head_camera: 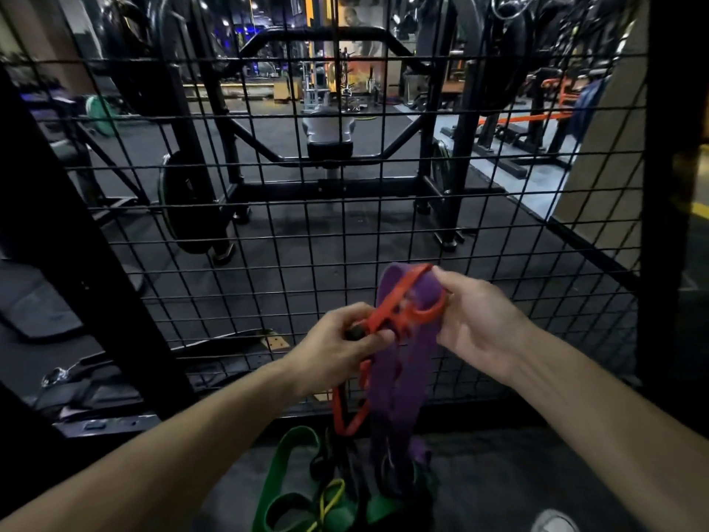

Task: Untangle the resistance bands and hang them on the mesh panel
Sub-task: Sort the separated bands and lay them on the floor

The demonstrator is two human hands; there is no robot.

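A wide purple band (pixel 401 378) hangs between my hands, with a thin red band (pixel 387 305) wound around its upper part. My left hand (pixel 337 343) grips the red band and a dark bit of the tangle at the knot. My right hand (pixel 475 320) pinches the top of the purple and red bands. The bands trail down into a pile on the floor with a green band (pixel 284 478), a thin yellow band (pixel 332 497) and dark ones. The black mesh panel (pixel 291 209) stands upright just beyond my hands.
A thick black frame post (pixel 662 186) edges the panel on the right, and a slanted black beam (pixel 76 240) crosses on the left. Behind the mesh stand a squat rack (pixel 330 155) and weight plates (pixel 192 209). A shoe toe (pixel 552 522) shows at the bottom right.
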